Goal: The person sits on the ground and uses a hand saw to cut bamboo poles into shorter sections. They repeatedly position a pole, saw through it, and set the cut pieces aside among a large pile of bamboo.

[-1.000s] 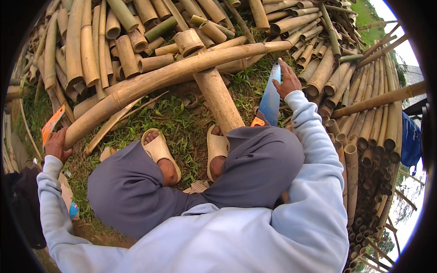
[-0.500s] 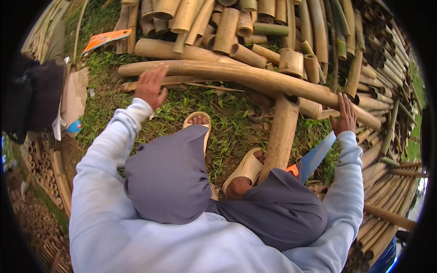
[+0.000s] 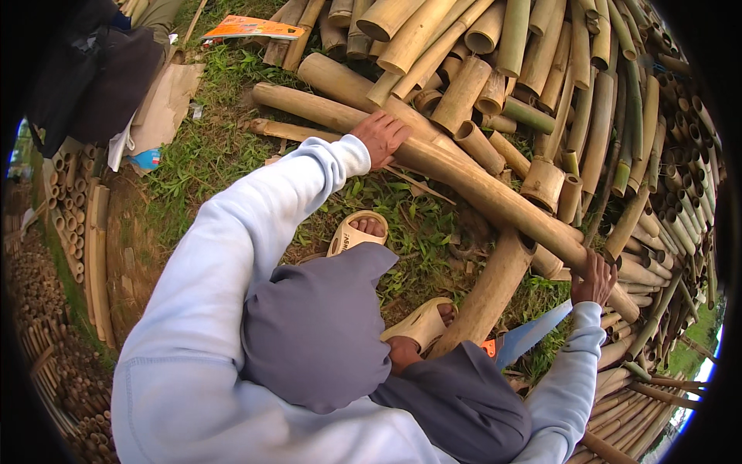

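Both hands (image 3: 380, 136) (image 3: 593, 280) grip one long bamboo pole (image 3: 471, 188) — saw (image 3: 532, 334) beneath.

The long bamboo pole (image 3: 479, 189) is tan and yellow-brown with darker brown marks. Many bamboo pieces in the pile (image 3: 541, 69) are pale yellow, and some are green. The sleeves (image 3: 232, 255) are very light blue. The trousers (image 3: 325, 332) are dark grey. The sandals (image 3: 352, 232) are cream. The saw blade (image 3: 533, 332) is shiny blue-grey, with an orange bit beside it. The grass (image 3: 193, 155) is green. A flat card (image 3: 251, 29) is orange.
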Demonstrator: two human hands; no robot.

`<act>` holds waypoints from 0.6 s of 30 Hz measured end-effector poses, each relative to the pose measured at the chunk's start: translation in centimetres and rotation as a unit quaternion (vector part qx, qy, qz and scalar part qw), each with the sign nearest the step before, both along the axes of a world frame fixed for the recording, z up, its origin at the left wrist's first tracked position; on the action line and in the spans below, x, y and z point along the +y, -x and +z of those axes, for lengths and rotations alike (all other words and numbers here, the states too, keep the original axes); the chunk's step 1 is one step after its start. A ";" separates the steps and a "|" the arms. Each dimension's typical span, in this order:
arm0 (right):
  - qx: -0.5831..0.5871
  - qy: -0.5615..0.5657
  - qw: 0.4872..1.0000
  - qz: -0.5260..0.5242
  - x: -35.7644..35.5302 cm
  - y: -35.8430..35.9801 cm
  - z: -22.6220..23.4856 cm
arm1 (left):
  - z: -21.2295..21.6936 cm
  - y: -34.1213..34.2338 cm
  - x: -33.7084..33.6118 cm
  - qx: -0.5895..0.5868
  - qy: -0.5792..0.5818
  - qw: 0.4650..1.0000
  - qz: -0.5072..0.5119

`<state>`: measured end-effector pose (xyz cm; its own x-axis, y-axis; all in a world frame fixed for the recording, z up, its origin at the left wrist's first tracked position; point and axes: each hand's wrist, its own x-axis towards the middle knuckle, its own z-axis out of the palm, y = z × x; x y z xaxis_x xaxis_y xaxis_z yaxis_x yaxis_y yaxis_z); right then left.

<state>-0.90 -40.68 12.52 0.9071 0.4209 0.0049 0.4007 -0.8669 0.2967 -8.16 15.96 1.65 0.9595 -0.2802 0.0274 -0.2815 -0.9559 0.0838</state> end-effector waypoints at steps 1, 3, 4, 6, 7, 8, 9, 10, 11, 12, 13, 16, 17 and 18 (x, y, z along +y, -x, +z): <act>0.009 0.001 1.000 0.007 0.6 0.7 0.2 | 0.4 0.4 0.7 0.005 -0.005 1.000 -0.003; -0.029 -0.038 0.997 0.059 2.2 2.7 0.5 | 1.1 1.5 2.6 -0.009 -0.004 1.000 -0.003; -0.024 -0.046 0.996 0.068 3.2 3.5 0.9 | 1.3 2.4 3.7 -0.025 0.002 1.000 0.000; -0.019 -0.052 0.995 0.077 5.1 5.0 2.3 | 2.0 4.0 5.6 -0.058 0.003 0.998 0.011; -0.021 -0.055 0.995 0.081 6.1 5.3 3.0 | 2.4 4.3 6.2 -0.068 0.001 0.998 0.018; -0.023 -0.058 0.994 0.085 6.8 5.3 3.9 | 2.7 4.7 6.7 -0.078 -0.001 0.997 0.024; -0.053 -0.064 0.992 0.096 7.3 5.2 5.0 | 3.0 5.1 7.2 -0.089 -0.002 0.996 0.030; -0.079 -0.054 0.990 0.103 8.0 5.1 6.7 | 3.2 5.1 7.4 -0.111 0.014 0.993 0.042; -0.104 -0.044 0.988 0.109 8.6 4.8 8.6 | 3.4 5.2 7.4 -0.129 0.033 0.990 0.054; -0.138 -0.021 0.984 0.113 8.7 4.5 10.6 | 4.1 5.3 7.1 -0.146 0.050 0.986 0.065; -0.172 0.001 0.978 0.116 8.5 4.1 12.8 | 4.9 5.3 6.7 -0.165 0.068 0.981 0.075; -0.263 0.067 0.953 0.137 7.1 3.9 20.5 | 7.6 4.4 4.5 -0.232 0.106 0.964 0.078; -0.298 0.097 0.939 0.139 6.8 4.0 23.0 | 8.3 3.9 4.0 -0.252 0.123 0.956 0.081; -0.309 0.110 0.935 0.137 5.9 3.9 25.1 | 8.7 3.7 3.6 -0.268 0.134 0.950 0.089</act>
